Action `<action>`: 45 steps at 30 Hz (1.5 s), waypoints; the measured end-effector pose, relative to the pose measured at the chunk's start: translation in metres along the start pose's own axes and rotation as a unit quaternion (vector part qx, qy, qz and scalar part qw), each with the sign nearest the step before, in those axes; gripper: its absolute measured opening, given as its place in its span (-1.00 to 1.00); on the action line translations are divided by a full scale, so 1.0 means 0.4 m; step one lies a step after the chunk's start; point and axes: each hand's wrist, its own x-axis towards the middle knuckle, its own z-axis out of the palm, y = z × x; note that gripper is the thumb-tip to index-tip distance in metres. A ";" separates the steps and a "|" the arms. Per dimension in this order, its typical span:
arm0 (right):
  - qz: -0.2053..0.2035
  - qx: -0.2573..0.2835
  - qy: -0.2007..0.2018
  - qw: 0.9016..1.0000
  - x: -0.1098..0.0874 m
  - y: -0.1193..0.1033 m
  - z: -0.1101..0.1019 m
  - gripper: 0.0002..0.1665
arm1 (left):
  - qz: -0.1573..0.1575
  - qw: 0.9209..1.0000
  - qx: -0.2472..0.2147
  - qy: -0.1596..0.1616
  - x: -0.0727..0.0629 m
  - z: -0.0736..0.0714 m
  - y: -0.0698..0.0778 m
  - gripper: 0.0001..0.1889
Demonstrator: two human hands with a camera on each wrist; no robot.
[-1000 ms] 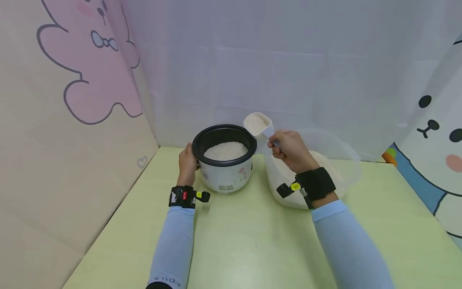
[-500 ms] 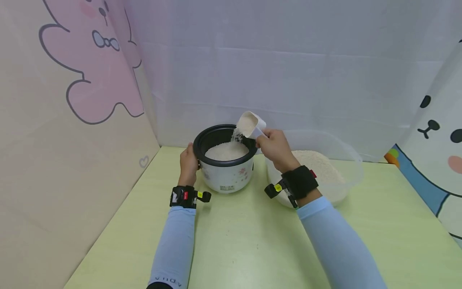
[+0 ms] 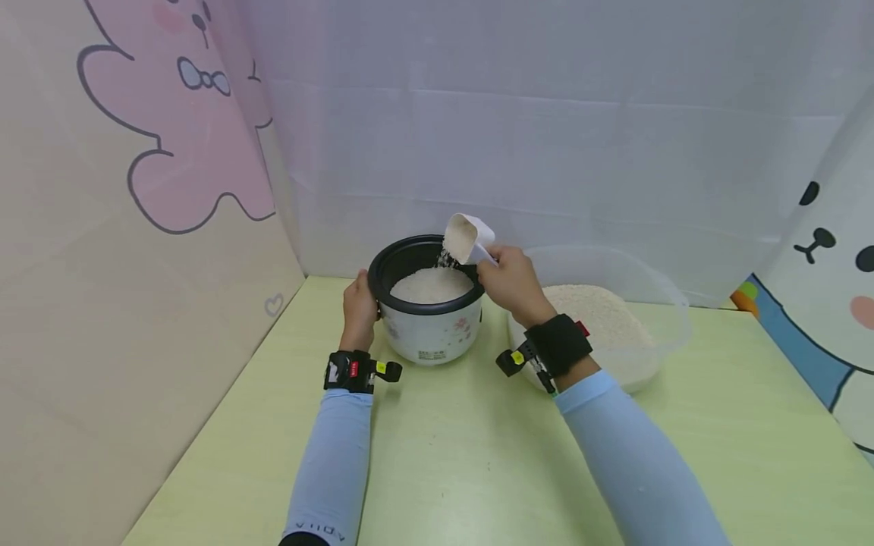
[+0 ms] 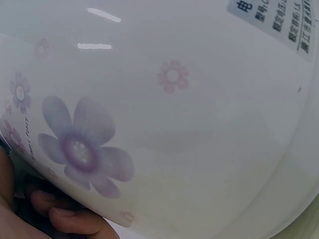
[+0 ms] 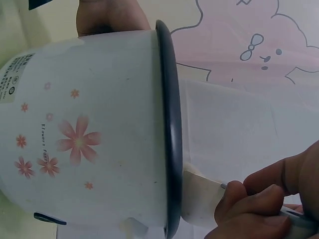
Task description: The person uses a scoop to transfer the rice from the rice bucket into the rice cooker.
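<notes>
My right hand [image 3: 512,284], fingers [image 5: 264,200] clamped on the handle [image 3: 486,254] of a white scoop [image 3: 467,238], tips it at one o'clock over the rice cooker [image 3: 430,330] on the bench [image 3: 437,455] while my left hand [image 3: 358,309] grips the cooker at nine, a low, slow pour best for keeping grains [image 3: 432,287] inside.

On the table [image 3: 437,470], a cooker [image 3: 430,334] stands left of a tub [image 3: 631,370], rice [image 3: 432,287] in both; a scoop [image 3: 482,229] overhangs the cooker.
</notes>
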 end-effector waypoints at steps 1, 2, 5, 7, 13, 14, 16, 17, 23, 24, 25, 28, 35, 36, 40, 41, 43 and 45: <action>-0.004 -0.003 -0.001 1.000 -0.001 0.000 0.002 -0.74 | 0.000 1.000 0.000 0.000 -0.001 0.001 0.000 -0.51; -0.009 -0.006 -0.002 1.000 -0.001 0.001 0.004 -0.75 | 0.000 1.000 0.001 0.001 -0.001 0.002 0.001 -0.51; -0.023 -0.006 -0.004 1.000 -0.001 -0.001 0.011 -0.77 | 0.003 1.000 -0.001 0.000 -0.001 0.004 0.002 -0.51; -0.029 -0.004 -0.002 1.000 -0.001 -0.004 0.014 -0.78 | 0.006 1.000 -0.001 -0.002 0.000 0.005 0.002 -0.51; -0.051 -0.015 -0.008 0.999 -0.001 -0.020 0.028 -0.68 | 0.005 1.000 0.004 -0.001 0.000 0.005 0.003 -0.50; -0.055 -0.019 -0.010 0.998 0.000 -0.022 0.030 -0.66 | 0.004 1.000 0.005 -0.001 0.000 0.005 0.003 -0.50; -0.065 -0.027 -0.010 0.997 0.001 -0.025 0.035 -0.64 | 0.003 1.000 0.006 -0.003 -0.001 0.004 0.003 -0.51; -0.070 -0.031 -0.011 0.997 0.002 -0.027 0.037 -0.63 | 0.002 1.000 0.006 -0.003 -0.001 0.003 0.003 -0.50; -0.093 -0.054 -0.011 0.994 0.004 -0.036 0.047 -0.61 | 0.003 1.000 0.005 -0.005 -0.002 0.004 0.001 -0.50; -0.094 -0.056 -0.011 0.994 0.005 -0.036 0.048 -0.60 | 0.003 1.000 0.004 -0.004 -0.002 0.004 0.000 -0.50; -0.096 -0.059 -0.011 0.994 0.006 -0.037 0.050 -0.60 | 0.003 1.000 0.004 -0.005 -0.002 0.004 0.000 -0.50; -0.103 -0.064 -0.014 0.993 0.008 -0.036 0.055 -0.58 | 0.003 1.000 0.004 -0.006 0.000 0.004 -0.003 -0.50; -0.135 -0.087 -0.027 0.987 0.008 -0.029 0.071 -0.66 | 0.006 1.000 0.009 -0.003 0.000 0.004 -0.006 -0.49; -0.138 -0.089 -0.030 0.986 0.007 -0.030 0.074 -0.67 | 0.007 1.000 0.008 -0.002 -0.001 0.004 -0.005 -0.49; -0.146 -0.100 -0.030 0.984 0.006 -0.030 0.083 -0.74 | 0.009 1.000 0.006 -0.005 0.002 0.004 -0.006 -0.49; -0.147 -0.101 -0.030 0.983 0.006 -0.030 0.085 -0.75 | 0.009 1.000 0.006 -0.005 0.002 0.005 -0.006 -0.49; -0.151 -0.106 -0.031 0.982 0.006 -0.027 0.088 -0.77 | 0.008 1.000 0.005 -0.005 0.003 0.005 -0.006 -0.49; -0.157 -0.111 -0.032 0.981 0.007 -0.025 0.091 -0.78 | 0.008 1.000 0.004 -0.003 0.003 0.005 -0.006 -0.49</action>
